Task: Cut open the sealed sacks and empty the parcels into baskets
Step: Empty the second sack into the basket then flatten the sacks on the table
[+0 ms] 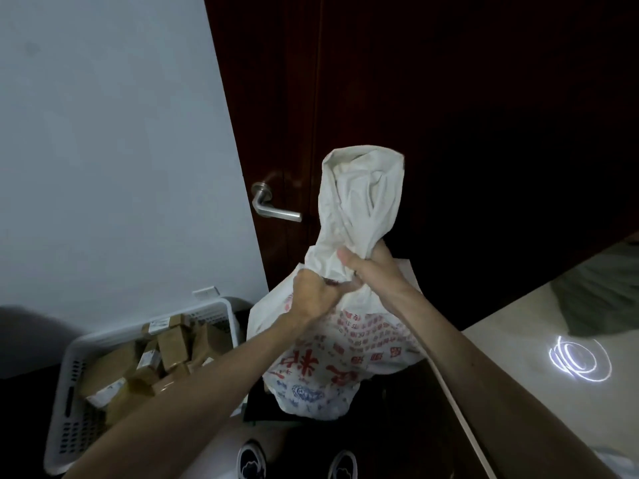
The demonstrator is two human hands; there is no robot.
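1. The sack (332, 347), white w/ red and blue print, stands upright in front of me, just right of the basket and in front of the dark door (449, 98). Its body looks full and round, so I judge the parcels of this one are not emptied yet.
2. The sack neck (359, 202) is gathered into a bunch and rises above both fists. Its top edge flops loose. I cannot tell if a tie or seal sits at the bunch, because the hands cover that spot.
3. Left hand (313, 299): fingers curled tight round the neck, low side. Right hand (366, 267): also wrapped round the neck, just above and touching the left one. Hands are together, both clamped on the sack.
4. No knife or scissors visible in either hand, so the cutting step I cannot confirm as done or not.
5. The white basket (69, 368) at the left, beside the sack, already holds many brown parcels (173, 344), approx. up to the rim. I judge at least one earlier load is in.
6. Left to do, in my opinion: open this neck, tip the sack over a basket.
7. Around: door handle (273, 205) behind the sack, a pale counter (518, 340) at the right, my shoes (250, 459) at the bottom.
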